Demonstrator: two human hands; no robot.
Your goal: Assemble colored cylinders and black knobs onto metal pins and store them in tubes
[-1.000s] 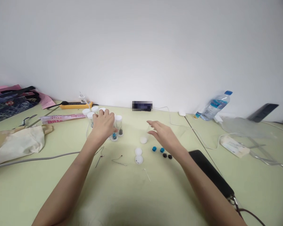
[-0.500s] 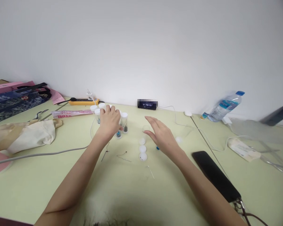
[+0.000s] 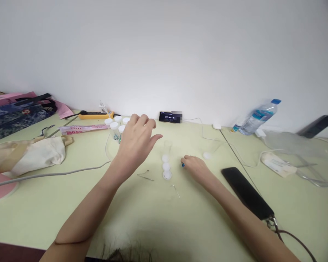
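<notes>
My right hand (image 3: 195,168) is closed low on the table, its fingertips pinched on a small blue piece (image 3: 183,165) too small to identify. Raised over the table, my left hand (image 3: 138,140) has its thumb spread away from loosely bent fingers, and nothing shows in it. Behind it stand several clear vials with white caps (image 3: 114,125), partly hidden by the hand. Between my hands is a clear open vial (image 3: 167,146), with white round lids (image 3: 166,166) in a row in front of it. A thin bent metal piece (image 3: 145,177) and another bent piece (image 3: 176,191) lie nearer me.
A phone (image 3: 170,117) showing a timer leans at the wall. To the right are a black phone (image 3: 247,191), a water bottle (image 3: 259,118) and a white lid (image 3: 207,155). A cloth bag (image 3: 43,153), grey cable (image 3: 57,173) and yellow power strip (image 3: 95,115) lie left.
My left hand has come away from the capped vials, moving right and toward me, its thumb now spread. My right hand has lowered and closed on the small blue piece.
</notes>
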